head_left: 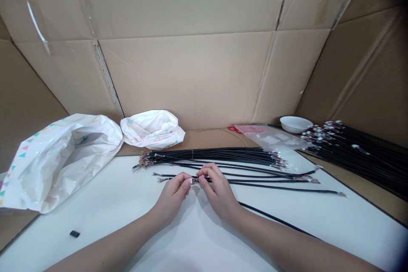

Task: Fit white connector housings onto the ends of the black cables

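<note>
My left hand (177,191) pinches a small white connector (191,181) between thumb and fingers. Facing it, my right hand (216,187) is closed on thin coloured wires (196,180) that run toward the connector. A black cable (274,216) comes out from behind my right wrist and trails to the lower right; it seems to belong to those wires. Just beyond my hands lie several loose black cables (270,182) with stripped, coloured wire ends. Behind them rests a tied bundle of black cables (210,154). My fingers partly hide the wire tips.
Two white plastic bags (92,165) stand at the left. A short black piece (74,233) lies on the white table (105,204). At the back right are a clear bag (270,136), a white bowl (296,124) and a cable pile with white connectors (366,157). Cardboard walls (188,76) enclose the table.
</note>
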`<state>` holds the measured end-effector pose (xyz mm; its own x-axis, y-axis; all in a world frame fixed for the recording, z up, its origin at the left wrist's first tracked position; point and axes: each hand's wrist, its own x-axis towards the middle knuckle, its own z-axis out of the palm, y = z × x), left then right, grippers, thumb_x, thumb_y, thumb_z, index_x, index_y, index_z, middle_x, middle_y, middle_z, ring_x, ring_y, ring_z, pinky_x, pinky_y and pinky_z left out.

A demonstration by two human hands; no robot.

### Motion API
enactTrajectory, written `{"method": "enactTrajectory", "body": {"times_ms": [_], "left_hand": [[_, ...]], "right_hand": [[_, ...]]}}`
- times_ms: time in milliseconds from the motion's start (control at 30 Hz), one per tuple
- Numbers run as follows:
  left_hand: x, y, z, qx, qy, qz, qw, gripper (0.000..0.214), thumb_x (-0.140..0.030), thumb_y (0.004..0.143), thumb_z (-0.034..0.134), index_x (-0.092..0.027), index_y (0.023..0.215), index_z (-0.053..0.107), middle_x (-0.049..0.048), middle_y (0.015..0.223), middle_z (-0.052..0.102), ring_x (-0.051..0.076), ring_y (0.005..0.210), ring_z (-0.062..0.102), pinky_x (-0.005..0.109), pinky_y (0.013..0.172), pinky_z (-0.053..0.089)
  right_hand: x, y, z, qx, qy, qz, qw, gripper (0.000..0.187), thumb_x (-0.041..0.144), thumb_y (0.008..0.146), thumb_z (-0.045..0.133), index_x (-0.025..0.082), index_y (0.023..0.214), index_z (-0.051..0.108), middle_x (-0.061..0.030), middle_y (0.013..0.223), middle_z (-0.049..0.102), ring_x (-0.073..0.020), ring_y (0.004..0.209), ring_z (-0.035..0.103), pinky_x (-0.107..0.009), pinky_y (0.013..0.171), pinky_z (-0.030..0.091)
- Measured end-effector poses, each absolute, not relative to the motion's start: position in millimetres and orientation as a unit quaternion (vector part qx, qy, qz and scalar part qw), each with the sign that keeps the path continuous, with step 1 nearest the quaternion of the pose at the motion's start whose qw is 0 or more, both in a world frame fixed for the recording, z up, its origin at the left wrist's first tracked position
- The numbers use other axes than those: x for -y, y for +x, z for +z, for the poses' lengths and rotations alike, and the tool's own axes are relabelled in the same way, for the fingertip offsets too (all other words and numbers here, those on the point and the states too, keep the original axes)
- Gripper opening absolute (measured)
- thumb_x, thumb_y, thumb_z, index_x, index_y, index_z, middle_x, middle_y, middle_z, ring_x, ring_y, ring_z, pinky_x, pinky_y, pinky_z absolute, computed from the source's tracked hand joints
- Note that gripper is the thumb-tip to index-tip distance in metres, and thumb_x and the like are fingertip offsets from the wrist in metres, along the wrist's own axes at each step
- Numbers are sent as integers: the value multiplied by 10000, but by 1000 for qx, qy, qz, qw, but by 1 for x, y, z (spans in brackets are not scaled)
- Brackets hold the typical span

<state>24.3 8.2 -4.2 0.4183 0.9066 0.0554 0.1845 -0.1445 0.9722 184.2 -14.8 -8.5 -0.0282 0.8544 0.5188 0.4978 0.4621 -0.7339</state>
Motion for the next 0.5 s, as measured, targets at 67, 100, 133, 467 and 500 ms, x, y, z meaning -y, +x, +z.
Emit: {"method": "enactTrajectory", "body": {"times_ms": [67, 100, 133, 467, 500], "left_hand": [[-8, 24, -4, -407, 672, 350, 510, 335, -484, 877, 442, -162, 793, 484, -59, 571, 352, 85, 494, 254, 227, 465, 183], [-8, 24, -5, -407, 673, 349, 510, 330, -479, 880, 438, -161, 799, 483, -61, 571, 352, 83, 490, 251, 226, 463, 181], [-9, 24, -5, -406, 673, 349, 510, 327, -476, 881, 435, -161, 804, 481, -62, 572, 352, 82, 486, 250, 226, 462, 180], [-9, 24, -5, -406, 680, 346, 503, 317, -462, 887, 427, -159, 817, 486, -62, 571, 364, 79, 475, 259, 230, 460, 178], [-9, 24, -5, -406, 681, 345, 503, 315, -461, 887, 426, -159, 820, 487, -62, 569, 365, 79, 471, 258, 231, 460, 176]], "right_hand": [[15, 184, -8, 697, -484, 174, 500, 154, 215, 906, 405, 192, 873, 553, -70, 955, 533, -182, 924, 528, -312, 799, 443], [15, 185, -8, 698, -482, 171, 501, 152, 213, 906, 406, 192, 877, 553, -70, 955, 533, -182, 918, 529, -311, 795, 445], [15, 185, -8, 699, -481, 168, 502, 150, 211, 906, 406, 192, 880, 553, -70, 956, 533, -182, 914, 530, -311, 793, 446], [14, 185, -11, 702, -477, 143, 509, 133, 190, 901, 428, 193, 888, 560, -70, 955, 536, -187, 921, 536, -303, 778, 461], [14, 185, -11, 703, -476, 141, 509, 132, 190, 901, 429, 192, 886, 561, -69, 954, 537, -187, 920, 536, -306, 786, 458]]}}
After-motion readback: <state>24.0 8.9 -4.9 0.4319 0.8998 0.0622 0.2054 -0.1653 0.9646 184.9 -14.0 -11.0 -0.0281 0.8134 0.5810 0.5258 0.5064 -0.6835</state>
